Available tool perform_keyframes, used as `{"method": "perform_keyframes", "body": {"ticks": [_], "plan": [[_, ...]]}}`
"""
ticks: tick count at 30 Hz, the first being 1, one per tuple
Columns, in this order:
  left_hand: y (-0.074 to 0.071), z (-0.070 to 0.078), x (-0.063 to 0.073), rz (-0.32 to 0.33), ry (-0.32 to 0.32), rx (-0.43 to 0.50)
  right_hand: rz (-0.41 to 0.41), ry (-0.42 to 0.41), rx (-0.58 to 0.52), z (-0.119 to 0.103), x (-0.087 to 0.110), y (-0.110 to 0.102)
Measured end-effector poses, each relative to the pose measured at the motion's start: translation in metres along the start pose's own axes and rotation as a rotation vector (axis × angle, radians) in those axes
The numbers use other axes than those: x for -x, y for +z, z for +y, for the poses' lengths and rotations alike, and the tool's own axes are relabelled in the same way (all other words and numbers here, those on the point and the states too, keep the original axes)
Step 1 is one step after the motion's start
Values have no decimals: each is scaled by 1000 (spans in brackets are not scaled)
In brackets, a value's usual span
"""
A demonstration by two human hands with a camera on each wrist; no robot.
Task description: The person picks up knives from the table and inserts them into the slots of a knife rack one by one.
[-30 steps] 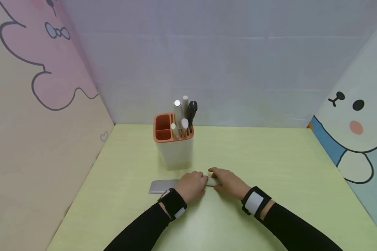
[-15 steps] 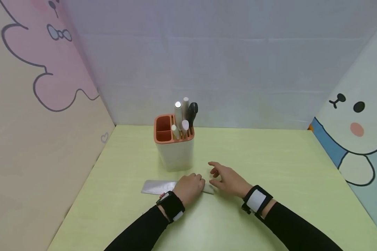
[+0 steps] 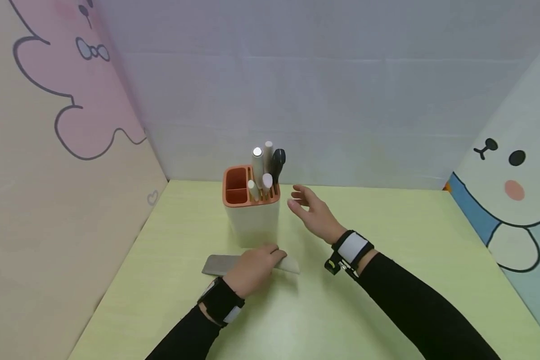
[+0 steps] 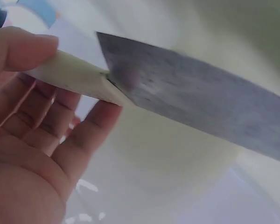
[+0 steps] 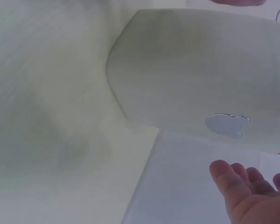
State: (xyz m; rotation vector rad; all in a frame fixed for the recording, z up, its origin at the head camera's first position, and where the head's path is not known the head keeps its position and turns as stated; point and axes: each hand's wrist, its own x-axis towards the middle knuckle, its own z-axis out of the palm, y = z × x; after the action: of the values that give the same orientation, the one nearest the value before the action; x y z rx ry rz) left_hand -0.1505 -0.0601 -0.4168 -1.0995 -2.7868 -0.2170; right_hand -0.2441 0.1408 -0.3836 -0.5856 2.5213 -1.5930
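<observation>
My left hand (image 3: 252, 270) pinches the pale handle (image 4: 77, 74) of a cleaver between thumb and fingers. The broad grey cleaver blade (image 3: 216, 264) points left, low over the table in the head view. In the left wrist view the blade (image 4: 191, 88) spans the right half. A white knife block (image 3: 254, 227) with an orange top stands behind the cleaver. My right hand (image 3: 314, 216) is raised at the right side of the block, fingers loosely bent and holding nothing. The right wrist view shows the block's white wall (image 5: 191, 70) beside these fingers (image 5: 228, 179).
In the block stand several pale-handled knives (image 3: 258, 167) and black-handled scissors (image 3: 277, 162). Two open compartments (image 3: 236, 185) are at its left. The pale yellow table (image 3: 387, 250) meets a plain back wall (image 3: 319, 100) and cartoon-printed side walls.
My right hand has left the cleaver's handle and moved up and forward to the block's right side. My left hand keeps hold of the cleaver, which has turned slightly.
</observation>
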Motion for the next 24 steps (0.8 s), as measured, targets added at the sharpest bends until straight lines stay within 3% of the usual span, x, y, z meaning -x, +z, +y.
{"method": "perform_keyframes", "body": {"ticks": [6,9,17,24], "plan": [[-34,-15,18,215,18,149,-56,38,-195,-16,-23,7],[-48,-21,27,284,-1,209,-87,36,-281,-20,-29,12],[-77,-44,51,455,-39,392,-111,85,-386,-19,-33,16],[-98,-68,73,591,-113,432,-149,123,-387,-18,-35,17]]}}
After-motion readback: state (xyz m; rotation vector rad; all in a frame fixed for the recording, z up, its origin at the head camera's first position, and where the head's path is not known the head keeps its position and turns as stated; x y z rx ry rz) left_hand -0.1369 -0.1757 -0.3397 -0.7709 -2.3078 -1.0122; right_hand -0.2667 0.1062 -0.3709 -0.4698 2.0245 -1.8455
